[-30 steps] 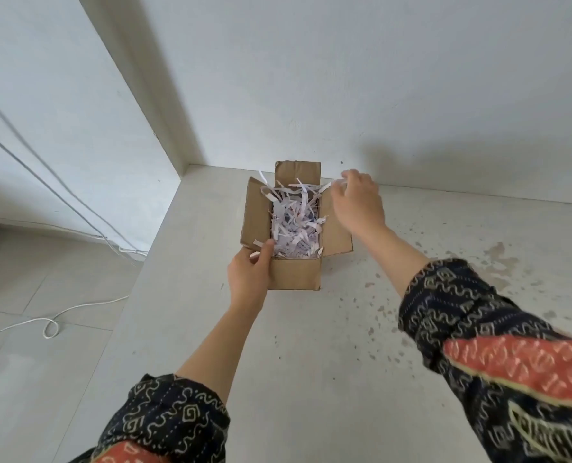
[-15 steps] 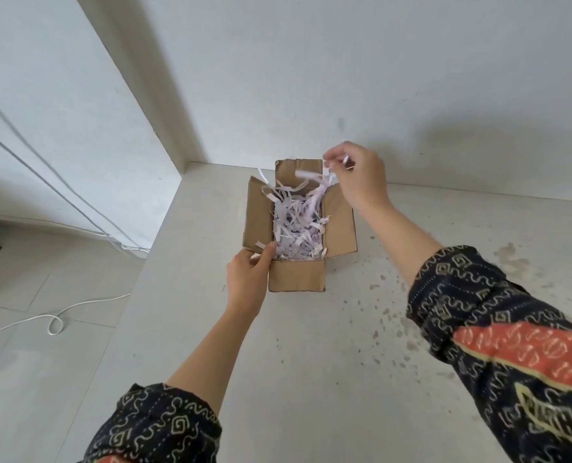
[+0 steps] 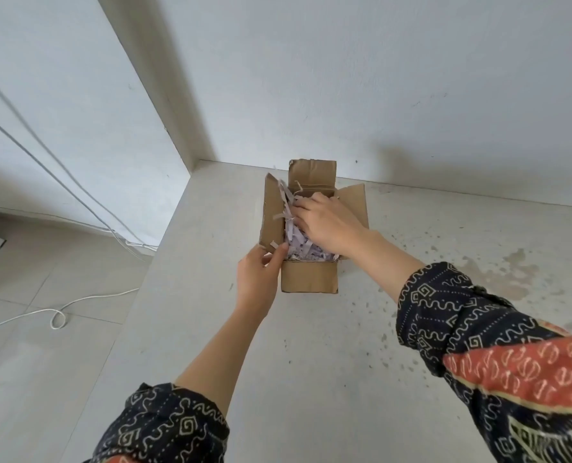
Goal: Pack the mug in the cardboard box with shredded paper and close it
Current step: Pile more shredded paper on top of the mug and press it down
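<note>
We're looking down on a pale grey counter [image 3: 277,379], its far edge meeting the wall [image 3: 378,95]. One thing sits on it: the cardboard box [image 3: 309,279], flaps up and open, standing near the far left corner, just short of that wall. Right of the box we see dark speckles and a brownish stain [image 3: 511,269] on the bare surface.

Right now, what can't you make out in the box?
Head view only.
- The mug: unseen; paper and right hand cover the inside of the box.
- Right hand's grip: fingertips sunk in paper, so unclear.
- The right flap: near end behind the right forearm.
</note>
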